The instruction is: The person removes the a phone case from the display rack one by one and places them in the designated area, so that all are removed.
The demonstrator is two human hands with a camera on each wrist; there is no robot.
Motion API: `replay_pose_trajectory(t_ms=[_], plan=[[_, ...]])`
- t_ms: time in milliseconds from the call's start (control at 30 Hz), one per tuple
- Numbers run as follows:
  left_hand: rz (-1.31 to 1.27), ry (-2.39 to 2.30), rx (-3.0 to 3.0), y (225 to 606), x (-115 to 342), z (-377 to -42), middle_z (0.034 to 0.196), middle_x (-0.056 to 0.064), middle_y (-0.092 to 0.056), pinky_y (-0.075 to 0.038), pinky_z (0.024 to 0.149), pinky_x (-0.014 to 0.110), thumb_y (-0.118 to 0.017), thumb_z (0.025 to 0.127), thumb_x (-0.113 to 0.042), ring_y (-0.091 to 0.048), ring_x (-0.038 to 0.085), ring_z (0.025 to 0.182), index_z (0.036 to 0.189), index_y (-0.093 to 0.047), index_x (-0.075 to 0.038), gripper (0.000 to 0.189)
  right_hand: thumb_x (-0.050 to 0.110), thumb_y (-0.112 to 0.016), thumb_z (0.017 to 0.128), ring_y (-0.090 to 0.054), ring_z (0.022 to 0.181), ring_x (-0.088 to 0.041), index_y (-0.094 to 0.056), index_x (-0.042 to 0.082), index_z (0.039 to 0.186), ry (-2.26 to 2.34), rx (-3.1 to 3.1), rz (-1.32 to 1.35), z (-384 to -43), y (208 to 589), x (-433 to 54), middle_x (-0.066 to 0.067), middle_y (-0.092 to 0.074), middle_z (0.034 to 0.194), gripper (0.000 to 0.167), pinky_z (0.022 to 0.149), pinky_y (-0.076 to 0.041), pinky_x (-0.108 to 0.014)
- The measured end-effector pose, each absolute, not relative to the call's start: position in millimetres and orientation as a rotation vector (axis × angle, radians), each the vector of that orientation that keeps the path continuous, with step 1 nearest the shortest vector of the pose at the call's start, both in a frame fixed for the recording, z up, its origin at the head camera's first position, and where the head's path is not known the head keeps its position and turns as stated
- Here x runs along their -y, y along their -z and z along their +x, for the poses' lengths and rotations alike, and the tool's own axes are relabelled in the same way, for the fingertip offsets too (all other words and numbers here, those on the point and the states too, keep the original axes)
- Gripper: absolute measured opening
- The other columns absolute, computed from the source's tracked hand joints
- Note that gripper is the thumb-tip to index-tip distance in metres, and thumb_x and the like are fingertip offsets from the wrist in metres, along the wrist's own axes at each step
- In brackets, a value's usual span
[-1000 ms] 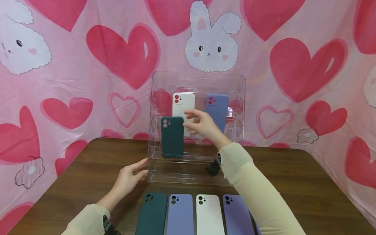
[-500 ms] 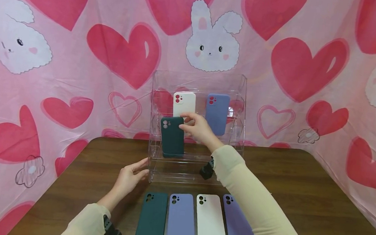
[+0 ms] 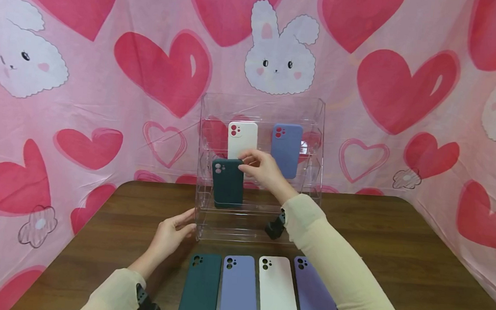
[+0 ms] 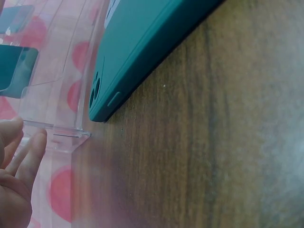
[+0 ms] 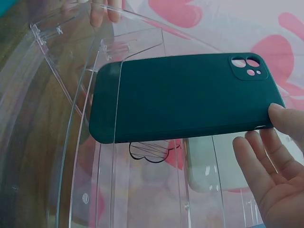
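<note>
A clear acrylic tiered display rack (image 3: 219, 233) stands on the table. My right hand (image 3: 266, 171) pinches a dark green phone case (image 3: 227, 185) near its upper right corner; in the right wrist view the thumb (image 5: 287, 121) lies at its camera end. The case's lower end sits behind the lip of a middle tier, leaning back. On the upper tier stand a white phone case (image 3: 242, 137), partly hidden by the hand and green case, and a lavender-blue phone case (image 3: 286, 148). My left hand (image 3: 170, 232) rests straight fingers against the rack's lower left side.
In front of the rack a row of cases lies on the wooden table (image 3: 397, 266): a green case (image 3: 199, 288), a lavender case (image 3: 240, 292), a white case (image 3: 279, 295) and a purple case (image 3: 315, 299), partly under the right sleeve. A pink heart-print cloth (image 3: 331, 14) hangs behind.
My right hand has moved slightly left and now holds the green case's upper corner. The case's top edge has dropped a little. My left hand has stayed at the rack.
</note>
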State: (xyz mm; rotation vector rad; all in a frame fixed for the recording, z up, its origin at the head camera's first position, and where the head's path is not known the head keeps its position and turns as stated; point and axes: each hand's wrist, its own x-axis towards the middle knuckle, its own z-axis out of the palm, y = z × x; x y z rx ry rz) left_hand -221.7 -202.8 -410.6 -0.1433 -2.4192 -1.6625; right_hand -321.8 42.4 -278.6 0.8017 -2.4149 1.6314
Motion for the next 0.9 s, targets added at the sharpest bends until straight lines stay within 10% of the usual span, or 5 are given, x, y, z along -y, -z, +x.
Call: replay_pose_trajectory(t_ms=[900], plan=[[-0.151, 1.669, 2.408, 411, 202, -221, 0.122, 0.019, -0.055, -0.054, 0.072, 0.033, -0.063, 0.084, 0.004, -0.063, 0.028, 0.094, 0.129, -0.054, -0.004, 0.047, 0.01, -0.065, 0.086, -0.06, 0.082, -0.025, -0.062, 0.002, 0.107, -1.757, 2.179, 0.893, -298, 258, -83, -0.012, -0.064, 0.094, 0.023, 0.074, -0.054, -0.042]])
